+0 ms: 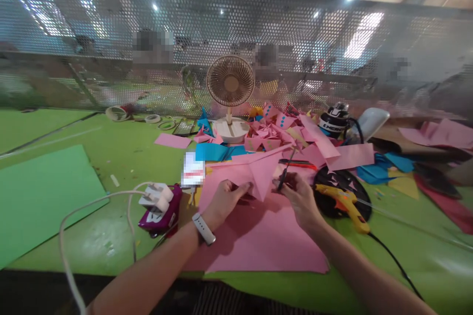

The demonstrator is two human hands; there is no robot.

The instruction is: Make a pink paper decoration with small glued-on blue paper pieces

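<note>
At the frame's centre, the left hand [226, 202] pinches folded pink paper [265, 172]; just beside it, the right hand [300, 196] grips dark scissors [283, 177], apparently for trimming, where the next move calls for steady paper

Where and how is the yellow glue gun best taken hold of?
Probably by the handle of the glue gun, coming from the near right: it slants that way past the rim of the round black tray, while the nozzle points left, away from that approach.
</note>
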